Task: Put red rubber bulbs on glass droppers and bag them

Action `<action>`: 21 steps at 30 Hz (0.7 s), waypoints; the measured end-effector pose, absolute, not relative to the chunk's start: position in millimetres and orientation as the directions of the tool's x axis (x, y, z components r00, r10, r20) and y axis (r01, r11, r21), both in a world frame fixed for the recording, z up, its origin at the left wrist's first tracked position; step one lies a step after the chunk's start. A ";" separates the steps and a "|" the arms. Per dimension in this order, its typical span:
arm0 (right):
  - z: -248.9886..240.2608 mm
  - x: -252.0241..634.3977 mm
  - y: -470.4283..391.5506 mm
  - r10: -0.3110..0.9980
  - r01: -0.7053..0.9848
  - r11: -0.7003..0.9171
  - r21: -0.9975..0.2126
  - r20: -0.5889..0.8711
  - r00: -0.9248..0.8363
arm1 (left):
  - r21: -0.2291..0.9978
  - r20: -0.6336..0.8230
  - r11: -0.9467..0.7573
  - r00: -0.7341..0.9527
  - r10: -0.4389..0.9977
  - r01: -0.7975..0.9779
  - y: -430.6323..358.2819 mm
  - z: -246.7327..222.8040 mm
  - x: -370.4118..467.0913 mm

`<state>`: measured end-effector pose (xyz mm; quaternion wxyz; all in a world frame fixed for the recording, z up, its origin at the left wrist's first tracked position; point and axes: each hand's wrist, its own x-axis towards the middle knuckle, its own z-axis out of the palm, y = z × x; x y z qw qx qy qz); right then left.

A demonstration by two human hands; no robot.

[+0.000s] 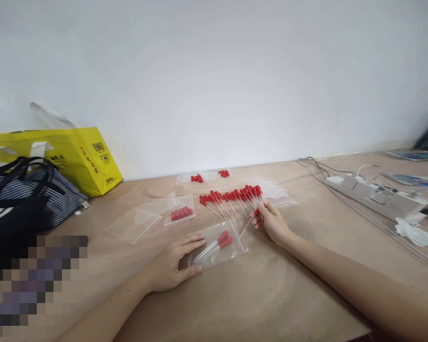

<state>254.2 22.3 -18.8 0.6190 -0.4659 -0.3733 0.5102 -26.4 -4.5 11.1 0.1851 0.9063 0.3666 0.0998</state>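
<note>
A clear zip bag (217, 244) with a few red-bulbed droppers (224, 238) inside lies on the brown table. My left hand (173, 266) rests at the bag's left end, its thumb and fingers spread on and beside the plastic. At the bag's right end, my right hand (269, 221) is closed on a single dropper (247, 225), its red bulb in the fingers and its clear tube pointing down-left to the bag's opening. Behind the bag, several loose droppers (231, 197) lie in a row with their red bulbs toward the wall.
Left of the row are a bag of red-bulbed droppers (180, 213) and a flat clear bag (135, 223). More bags (274, 190) lie behind. A power strip (378, 194) with cables is right; a yellow bag (92, 161) and striped bag (62, 194) stand left.
</note>
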 end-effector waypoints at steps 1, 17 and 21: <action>-18.8 252.8 20.7 0.985 -0.315 0.020 -0.949 -0.035 0.167 | 0.406 0.040 -0.661 0.710 0.703 0.631 -4.4 11.2 -26.2; -17.9 253.7 7.9 0.852 0.191 0.059 -0.980 -0.050 -0.521 | 0.422 0.045 -0.658 0.711 0.702 0.623 -4.5 12.5 -25.1; -18.9 246.0 8.3 0.860 0.224 0.128 -0.966 -0.005 -0.511 | 0.432 0.041 -0.644 0.700 0.713 0.631 -5.5 13.5 -24.4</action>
